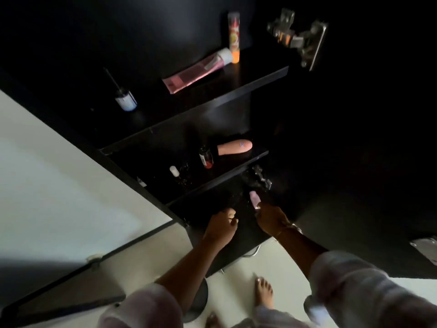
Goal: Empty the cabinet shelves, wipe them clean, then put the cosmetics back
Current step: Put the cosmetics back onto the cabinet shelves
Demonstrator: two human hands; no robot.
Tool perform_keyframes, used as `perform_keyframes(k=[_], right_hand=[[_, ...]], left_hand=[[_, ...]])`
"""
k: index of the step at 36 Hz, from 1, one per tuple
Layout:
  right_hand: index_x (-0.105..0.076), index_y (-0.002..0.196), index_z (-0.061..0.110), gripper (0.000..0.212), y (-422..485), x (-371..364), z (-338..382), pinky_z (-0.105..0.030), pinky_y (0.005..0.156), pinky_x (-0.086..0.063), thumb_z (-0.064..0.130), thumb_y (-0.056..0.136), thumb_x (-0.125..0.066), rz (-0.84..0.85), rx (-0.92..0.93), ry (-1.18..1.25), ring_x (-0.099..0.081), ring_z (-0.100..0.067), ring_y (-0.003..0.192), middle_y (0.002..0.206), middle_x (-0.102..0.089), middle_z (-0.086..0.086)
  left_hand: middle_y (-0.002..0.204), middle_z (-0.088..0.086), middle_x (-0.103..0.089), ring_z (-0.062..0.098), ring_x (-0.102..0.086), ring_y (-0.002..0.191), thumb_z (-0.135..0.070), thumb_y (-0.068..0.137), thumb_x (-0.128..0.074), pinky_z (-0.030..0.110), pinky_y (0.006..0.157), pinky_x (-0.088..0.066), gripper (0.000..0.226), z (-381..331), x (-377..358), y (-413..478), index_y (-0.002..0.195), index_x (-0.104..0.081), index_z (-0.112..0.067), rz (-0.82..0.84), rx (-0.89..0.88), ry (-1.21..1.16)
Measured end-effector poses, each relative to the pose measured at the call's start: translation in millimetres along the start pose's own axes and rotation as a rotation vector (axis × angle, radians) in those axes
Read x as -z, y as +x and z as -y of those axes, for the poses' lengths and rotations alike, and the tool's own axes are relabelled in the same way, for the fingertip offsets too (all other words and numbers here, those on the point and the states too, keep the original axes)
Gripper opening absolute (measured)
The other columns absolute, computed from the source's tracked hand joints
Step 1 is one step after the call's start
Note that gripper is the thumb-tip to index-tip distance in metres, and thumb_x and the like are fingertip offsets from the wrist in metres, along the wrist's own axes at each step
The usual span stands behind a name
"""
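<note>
The right hand (269,221) pinched the near end of a small pink tube (254,198) over the lowest shelf (203,205); the tube's long axis ran away from the person, its far end pointing into the cabinet; the left hand (221,224) lay just beside, fingers curled, and I could not tell whether it held anything; the shelf's back was lost in darkness.

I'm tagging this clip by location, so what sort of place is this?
Likely a home bathroom or dressing area: an open black cabinet with shelves of cosmetics, such as a pink tube and a red bottle, and a bare foot on the pale floor.
</note>
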State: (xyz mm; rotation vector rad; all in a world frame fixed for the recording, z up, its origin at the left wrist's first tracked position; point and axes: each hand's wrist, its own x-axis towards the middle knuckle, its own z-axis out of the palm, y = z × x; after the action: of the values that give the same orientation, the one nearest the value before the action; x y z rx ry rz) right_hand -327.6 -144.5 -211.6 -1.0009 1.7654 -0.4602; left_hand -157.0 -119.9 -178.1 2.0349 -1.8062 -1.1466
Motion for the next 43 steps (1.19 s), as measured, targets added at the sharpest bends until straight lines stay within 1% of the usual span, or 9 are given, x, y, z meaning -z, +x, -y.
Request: perform_keyframes(k=[3,6,11,16,22,27,31,35,43], right_hand=[[-0.065,0.121,0.027,0.079,17,-8,-4,-0.035,0.106,-0.038,0.086,0.079,-0.034,-0.005,-0.017,-0.007,-0.057,-0.021,0.117,0.121,-0.065,-0.001],[-0.037,0.145,0.037,0.061,35,-17,-6,-0.044,0.112,-0.033,0.066,0.092,-0.036,0.032,-0.007,-0.208,-0.047,-0.033,0.129,0.140,-0.050,-0.013],[-0.055,0.130,0.034,0.075,73,-32,-11,-0.044,0.107,-0.039,0.081,0.082,-0.021,-0.023,-0.117,-0.122,-0.055,-0.033,0.119,0.131,-0.056,-0.014],[-0.068,0.091,0.026,0.067,109,-43,-34,-0.043,0.084,-0.052,0.080,0.077,-0.032,-0.041,-0.102,-0.066,-0.067,-0.026,0.084,0.085,-0.071,-0.003],[-0.063,0.109,0.018,0.051,98,-39,-21,-0.042,0.093,-0.048,0.059,0.081,-0.053,-0.015,-0.022,-0.186,-0.061,-0.034,0.106,0.113,-0.066,-0.011],[-0.065,0.105,0.017,0.038,80,-38,-15,-0.030,0.077,-0.042,0.052,0.091,-0.054,0.120,0.082,-0.286,-0.063,-0.030,0.100,0.099,-0.066,-0.006],[-0.050,0.082,0.025,0.030,71,-44,-24,-0.036,0.067,-0.053,0.052,0.088,-0.060,0.139,0.186,-0.246,-0.064,-0.023,0.076,0.078,-0.064,0.000],[-0.060,0.109,0.016,0.029,49,-48,-18,-0.045,0.087,-0.054,0.014,0.082,-0.073,0.248,0.175,-0.071,-0.065,-0.029,0.100,0.104,-0.068,-0.009],[-0.068,0.104,0.019,0.019,-36,-23,26,-0.014,0.071,-0.046,0.018,0.086,-0.070,0.234,0.273,0.106,-0.064,-0.008,0.087,0.090,-0.068,0.006]], left_hand=[[0.123,0.004,-0.066,0.017,-0.062,0.113,-0.023,0.094,-0.056,0.027,0.094,-0.048,0.033,10,-10,4,0.125,-0.059,-0.013,0.005,0.029,0.034],[0.124,0.004,-0.066,0.017,-0.062,0.113,-0.024,0.094,-0.057,0.028,0.093,-0.048,0.033,20,-19,5,0.125,-0.059,-0.013,0.003,0.060,0.030],[0.125,0.005,-0.064,0.018,-0.061,0.115,-0.027,0.094,-0.057,0.032,0.094,-0.049,0.034,35,-27,2,0.126,-0.058,-0.014,0.002,0.101,-0.011],[0.124,0.007,-0.065,0.017,-0.062,0.112,-0.025,0.094,-0.058,0.031,0.093,-0.050,0.034,42,-26,-1,0.126,-0.058,-0.011,-0.035,0.123,-0.048],[0.123,0.006,-0.065,0.016,-0.062,0.111,-0.026,0.094,-0.057,0.028,0.093,-0.049,0.034,46,-24,-6,0.125,-0.059,-0.012,-0.050,0.154,-0.062],[0.122,0.006,-0.065,0.017,-0.063,0.110,-0.025,0.094,-0.058,0.027,0.092,-0.049,0.033,39,-22,-10,0.124,-0.059,-0.011,-0.061,0.155,-0.068],[0.123,0.007,-0.065,0.017,-0.062,0.111,-0.027,0.094,-0.058,0.032,0.094,-0.051,0.034,31,-17,-12,0.125,-0.058,-0.012,-0.073,0.166,-0.071],[0.124,0.006,-0.063,0.016,-0.061,0.112,-0.025,0.094,-0.057,0.031,0.096,-0.049,0.034,20,-7,-18,0.126,-0.058,-0.013,-0.094,0.151,-0.072],[0.124,0.000,-0.061,0.012,-0.058,0.115,-0.007,0.091,-0.052,0.024,0.097,-0.046,0.035,-5,26,-44,0.125,-0.057,-0.017,-0.203,0.035,-0.084]])
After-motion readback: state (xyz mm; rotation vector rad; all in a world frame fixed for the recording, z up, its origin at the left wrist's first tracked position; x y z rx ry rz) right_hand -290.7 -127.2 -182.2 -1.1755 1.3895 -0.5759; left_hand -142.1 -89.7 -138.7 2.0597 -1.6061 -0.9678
